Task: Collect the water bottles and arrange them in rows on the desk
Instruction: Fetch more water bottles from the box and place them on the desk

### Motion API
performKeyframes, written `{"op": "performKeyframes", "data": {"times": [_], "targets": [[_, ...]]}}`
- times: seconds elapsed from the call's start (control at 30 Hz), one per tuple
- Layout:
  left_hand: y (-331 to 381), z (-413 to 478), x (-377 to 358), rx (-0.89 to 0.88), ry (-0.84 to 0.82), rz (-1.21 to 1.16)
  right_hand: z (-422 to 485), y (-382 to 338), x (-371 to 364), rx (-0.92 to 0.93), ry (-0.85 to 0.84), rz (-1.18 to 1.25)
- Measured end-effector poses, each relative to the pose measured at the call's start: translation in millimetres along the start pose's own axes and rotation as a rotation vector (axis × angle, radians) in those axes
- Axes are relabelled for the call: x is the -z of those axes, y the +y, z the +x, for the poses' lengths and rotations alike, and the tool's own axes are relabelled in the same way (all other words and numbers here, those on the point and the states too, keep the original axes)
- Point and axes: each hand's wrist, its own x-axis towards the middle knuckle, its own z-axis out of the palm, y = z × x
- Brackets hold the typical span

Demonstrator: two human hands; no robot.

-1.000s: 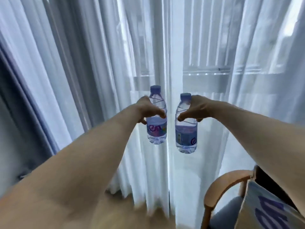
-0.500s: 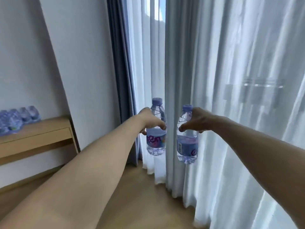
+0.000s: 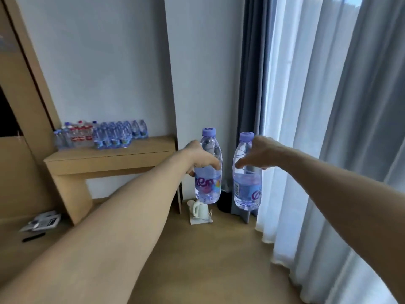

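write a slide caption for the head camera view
Left hand grips the left bottle and right hand the right bottle; the wooden desk ahead already holds rows of bottles.

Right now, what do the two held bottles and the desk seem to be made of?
Left bottle: probably clear glossy plastic; the background shows through it. Right bottle: same, its water level visible. Desk: pale matte wood or wood-look laminate; grain too blurred to tell which.

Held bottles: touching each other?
Apart. The head view shows a clear strip of wall between the left-hand bottle and the right-hand bottle.
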Motion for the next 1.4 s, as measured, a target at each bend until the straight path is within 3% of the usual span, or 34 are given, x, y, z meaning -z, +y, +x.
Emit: {"op": "performKeyframes", "data": {"times": [0.3,0.7,1.0,1.4], "targets": [[-90,101,123,0.121,0.135,-0.037,138,-116,-83,0.191,-0.059,0.013],[-185,246,280,0.228,0.24,-0.02,322,-268,-176,0.309,-0.114,0.095],[-228,381,322,0.304,0.283,-0.023,467,-302,-221,0.361,-0.173,0.069],[-233,590,346,0.324,0.318,-0.081,692,-308,-255,0.398,-0.186,0.026]]}}
